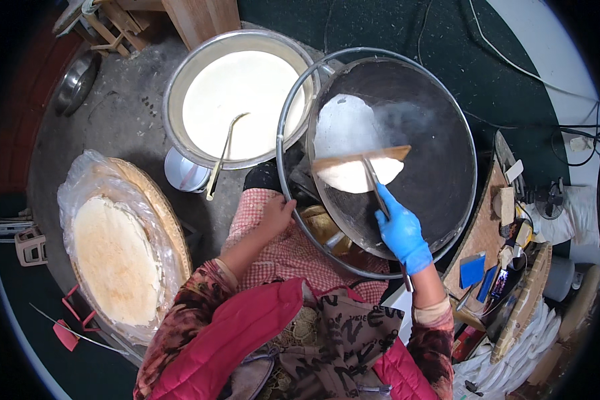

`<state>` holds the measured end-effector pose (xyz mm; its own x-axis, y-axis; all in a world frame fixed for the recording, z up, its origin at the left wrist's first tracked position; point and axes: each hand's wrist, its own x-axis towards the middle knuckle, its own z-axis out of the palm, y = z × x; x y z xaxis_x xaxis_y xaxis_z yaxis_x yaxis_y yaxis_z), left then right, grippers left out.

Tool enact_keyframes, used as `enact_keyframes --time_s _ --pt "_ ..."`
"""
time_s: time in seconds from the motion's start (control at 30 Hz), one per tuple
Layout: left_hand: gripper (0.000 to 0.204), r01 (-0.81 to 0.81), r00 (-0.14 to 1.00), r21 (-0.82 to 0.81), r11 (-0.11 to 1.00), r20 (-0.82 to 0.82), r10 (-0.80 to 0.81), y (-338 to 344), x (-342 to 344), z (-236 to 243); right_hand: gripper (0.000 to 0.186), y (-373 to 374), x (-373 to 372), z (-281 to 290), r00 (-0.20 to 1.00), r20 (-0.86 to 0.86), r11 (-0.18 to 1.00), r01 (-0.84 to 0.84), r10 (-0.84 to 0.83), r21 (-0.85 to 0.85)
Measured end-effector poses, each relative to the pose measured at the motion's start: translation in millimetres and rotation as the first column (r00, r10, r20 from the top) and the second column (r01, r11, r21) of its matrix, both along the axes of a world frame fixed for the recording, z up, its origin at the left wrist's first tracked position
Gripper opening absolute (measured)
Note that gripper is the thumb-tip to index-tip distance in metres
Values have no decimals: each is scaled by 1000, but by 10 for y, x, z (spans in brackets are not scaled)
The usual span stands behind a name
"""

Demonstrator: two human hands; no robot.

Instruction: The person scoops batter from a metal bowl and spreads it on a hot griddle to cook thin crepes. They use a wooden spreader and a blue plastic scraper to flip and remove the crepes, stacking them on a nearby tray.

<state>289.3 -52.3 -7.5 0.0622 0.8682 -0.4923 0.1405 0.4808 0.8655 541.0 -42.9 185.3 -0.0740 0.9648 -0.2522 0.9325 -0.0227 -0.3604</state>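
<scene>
My right hand, in a blue glove, grips the handle of a wooden T-shaped spreader that lies across a patch of white batter on a round dark griddle. Steam rises from the griddle beside the batter. My left hand is bare and rests on my checked-cloth knee, next to the metal ring around the griddle; it holds nothing.
A large metal basin of pale batter with a ladle stands behind my left hand. A basket with stacked thin pancakes under plastic is at left. A cluttered wooden tray lies to the right, cables beyond.
</scene>
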Motion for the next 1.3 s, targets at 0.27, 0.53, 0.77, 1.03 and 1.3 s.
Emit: enact_keyframes --time_s 0.27,0.53,0.77,1.03,1.3 --pt "35 104 962 292 951 -272 -22 575 -244 -98 52 15 52 189 996 -68 997 68 -66 35" --pt "34 58 985 56 997 -168 -48 254 -135 -82 52 -25 -158 -61 995 -21 994 95 -94 52" --pt "30 -130 991 74 989 48 127 -250 159 -61 51 -318 88 265 981 -71 980 173 -180 -100" --pt "28 -101 994 78 992 57 97 229 -58 -122 52 -87 -265 -68 996 -11 995 84 -83 51" --pt "30 79 997 -41 996 2 -79 896 -314 -37 51 -256 36 246 981 -37 979 188 -191 -75"
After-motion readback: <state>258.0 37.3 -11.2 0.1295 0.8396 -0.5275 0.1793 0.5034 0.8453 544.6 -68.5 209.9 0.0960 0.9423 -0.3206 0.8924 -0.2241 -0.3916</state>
